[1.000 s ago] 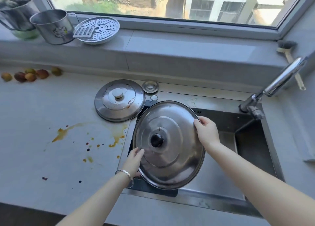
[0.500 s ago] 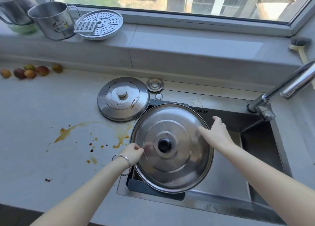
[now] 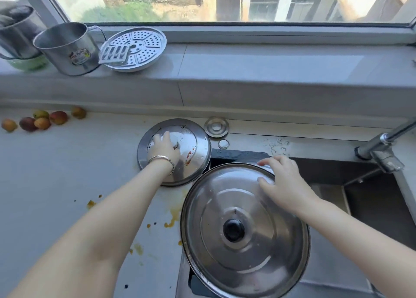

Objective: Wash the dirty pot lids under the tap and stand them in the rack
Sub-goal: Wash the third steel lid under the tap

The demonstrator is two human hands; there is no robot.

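A large steel lid (image 3: 245, 230) with a black knob lies over the left part of the sink (image 3: 333, 174). My right hand (image 3: 281, 180) rests on its far rim, fingers spread. A smaller steel lid (image 3: 193, 153) with red and orange stains lies flat on the counter just left of the sink. My left hand (image 3: 164, 149), a bracelet at the wrist, is on top of it with the fingers around its metal knob. The tap (image 3: 382, 147) stands at the right edge; I see no water running. No rack is in view.
Orange sauce stains (image 3: 173, 216) spot the counter near the sink. Several small fruits (image 3: 42, 120) lie at the far left. On the sill stand a steel mug (image 3: 67, 48), a perforated steamer plate (image 3: 137, 48) and a grater. A sink strainer cap (image 3: 216, 126) lies behind the small lid.
My left hand let go of the big lid's rim and reached back left onto the small lid's knob. The big lid now sits lower over the sink, with my right hand on its far edge.
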